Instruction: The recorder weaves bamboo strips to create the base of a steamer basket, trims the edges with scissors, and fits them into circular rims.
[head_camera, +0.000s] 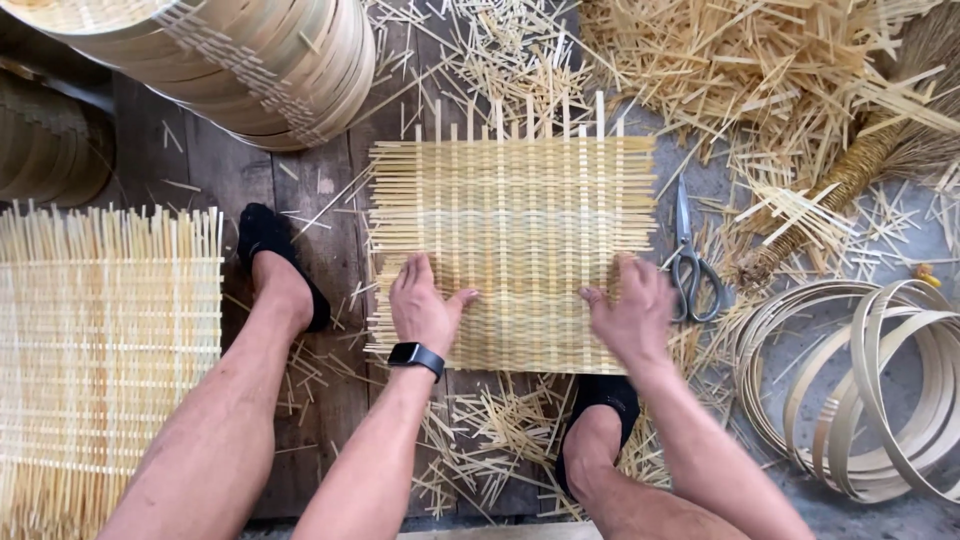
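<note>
Pressing flat, both hands spread, left hand, right hand, on woven bamboo mat

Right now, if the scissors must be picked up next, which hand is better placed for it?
Probably the right hand. It rests on the right edge of the woven bamboo mat, next to the scissors. The left hand lies flat further left on the mat and would have to cross over it.

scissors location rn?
In the head view the scissors lie on the floor right of the woven bamboo mat, just beyond the right hand, handles toward the person, left of the bamboo hoops.
</note>
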